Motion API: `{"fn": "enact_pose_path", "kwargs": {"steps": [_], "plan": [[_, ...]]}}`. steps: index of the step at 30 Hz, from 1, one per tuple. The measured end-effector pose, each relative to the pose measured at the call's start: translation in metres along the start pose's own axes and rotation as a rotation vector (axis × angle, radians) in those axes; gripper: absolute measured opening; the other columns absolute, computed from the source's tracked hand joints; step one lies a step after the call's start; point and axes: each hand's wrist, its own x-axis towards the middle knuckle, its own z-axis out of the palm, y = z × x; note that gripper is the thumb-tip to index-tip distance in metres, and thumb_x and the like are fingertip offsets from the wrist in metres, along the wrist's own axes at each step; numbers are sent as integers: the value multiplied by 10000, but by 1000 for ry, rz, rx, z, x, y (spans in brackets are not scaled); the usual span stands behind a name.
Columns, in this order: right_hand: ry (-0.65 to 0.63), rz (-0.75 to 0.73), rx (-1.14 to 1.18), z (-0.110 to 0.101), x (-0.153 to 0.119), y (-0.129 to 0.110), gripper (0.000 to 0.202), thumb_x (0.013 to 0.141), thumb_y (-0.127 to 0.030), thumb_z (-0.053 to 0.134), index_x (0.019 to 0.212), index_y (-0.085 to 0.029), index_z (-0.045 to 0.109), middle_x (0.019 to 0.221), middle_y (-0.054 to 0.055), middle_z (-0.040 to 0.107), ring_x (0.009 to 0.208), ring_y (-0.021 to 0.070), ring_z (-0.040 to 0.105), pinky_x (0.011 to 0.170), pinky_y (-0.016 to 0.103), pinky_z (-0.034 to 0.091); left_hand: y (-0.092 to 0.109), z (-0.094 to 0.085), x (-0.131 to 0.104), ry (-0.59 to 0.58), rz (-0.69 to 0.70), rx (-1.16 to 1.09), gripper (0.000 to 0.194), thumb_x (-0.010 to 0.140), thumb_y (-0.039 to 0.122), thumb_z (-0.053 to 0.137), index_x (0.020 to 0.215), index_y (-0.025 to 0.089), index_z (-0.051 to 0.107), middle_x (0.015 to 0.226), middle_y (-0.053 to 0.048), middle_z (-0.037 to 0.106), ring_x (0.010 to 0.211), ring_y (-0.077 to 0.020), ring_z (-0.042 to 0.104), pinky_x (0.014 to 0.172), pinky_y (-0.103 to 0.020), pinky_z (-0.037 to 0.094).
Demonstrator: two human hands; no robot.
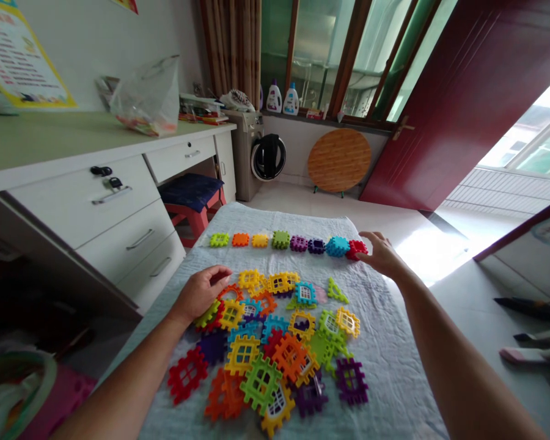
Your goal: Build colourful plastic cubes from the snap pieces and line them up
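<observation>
Eight colours of toothed plastic building blocks stand in a row across the cloth-covered table. At the row's right end my right hand [381, 255] has thumb and fingers around a red building block [357, 249]. That block is beside a light blue block [337, 246]; a dark blue block [316, 246] and a purple block [299, 243] come further left. My left hand [204, 293] is curled at the left edge of a loose pile of window-patterned pieces, over a lime piece [208, 315]. Whatever its fingers may hold is hidden. A yellow window piece [242, 354] lies in the pile.
Pale cloth [376, 366] covers the table. A white desk [73, 140] with drawers runs along the left, with a cushioned stool [192, 190] by it. Beyond are a washing machine [247, 159], a round wooden board [339, 160] and a red door [444, 91].
</observation>
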Motion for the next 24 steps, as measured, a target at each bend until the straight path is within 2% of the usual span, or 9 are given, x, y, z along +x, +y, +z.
{"fn": "enact_pose_path", "kwargs": {"steps": [3, 6, 8, 11, 14, 17, 19, 22, 24], "plan": [[-42, -133, 140, 1, -32, -36, 469, 727, -319, 611, 1182, -221, 547, 1159, 104, 533, 1059, 276, 503, 934, 447, 385, -1, 0, 0, 13, 12, -9, 304, 772, 412, 540, 941, 180, 641, 925, -41, 710, 863, -199, 655, 811, -294, 507], [-197, -222, 230, 7, -58, -79, 405, 738, -292, 618, 1135, -231, 570, 1142, 84, 559, 1054, 252, 510, 923, 415, 403, -3, 0, 1, 67, 38, 30, 296, 774, 393, 528, 943, 178, 642, 954, -50, 698, 885, -203, 643, 823, -303, 501], [-279, -260, 253, 14, -69, -105, 383, 757, -274, 603, 1136, -225, 568, 1133, 80, 579, 1030, 240, 516, 904, 403, 410, -5, -1, 1, 100, 63, 74, 279, 775, 375, 519, 938, 184, 642, 988, -54, 684, 911, -204, 630, 837, -307, 493], [-286, -311, 262, 29, -76, -133, 440, 761, -279, 617, 1190, -223, 535, 1158, 82, 588, 1071, 252, 486, 914, 405, 386, -6, -2, 0, 114, 90, 108, 258, 775, 362, 504, 921, 196, 637, 1016, -53, 669, 945, -204, 614, 846, -309, 487], [-230, -287, 226, 44, -79, -146, 392, 791, -354, 606, 1154, -215, 553, 1097, 90, 619, 1033, 260, 497, 873, 403, 373, -4, -2, 0, 92, 97, 115, 249, 765, 356, 509, 904, 197, 641, 986, -56, 671, 934, -204, 614, 858, -319, 485], [-177, -246, 168, 52, -81, -148, 207, 826, -388, 564, 939, -223, 616, 905, 56, 648, 909, 234, 524, 838, 390, 348, -2, -2, -1, 63, 100, 103, 238, 749, 347, 531, 890, 195, 647, 941, -54, 678, 886, -201, 624, 846, -320, 491], [-143, -230, 143, 52, -82, -150, 170, 837, -378, 546, 846, -223, 617, 846, 44, 640, 866, 222, 521, 838, 392, 337, -2, -1, -1, 63, 101, 88, 233, 742, 346, 541, 880, 194, 651, 924, -51, 684, 868, -201, 629, 837, -319, 495], [-133, -264, 153, 48, -77, -158, 189, 816, -327, 568, 968, -226, 615, 963, 67, 645, 932, 243, 505, 847, 400, 342, -4, -1, -1, 66, 90, 52, 241, 749, 350, 534, 883, 188, 654, 918, -52, 692, 859, -201, 639, 830, -318, 499], [-190, -335, 164, 46, -69, -166, 369, 775, -292, 607, 1138, -232, 567, 1116, 85, 618, 1026, 268, 472, 869, 410, 345, -4, -2, -1, 62, 75, 32, 251, 753, 351, 529, 895, 186, 654, 919, -54, 697, 855, -202, 645, 823, -320, 504]]}}
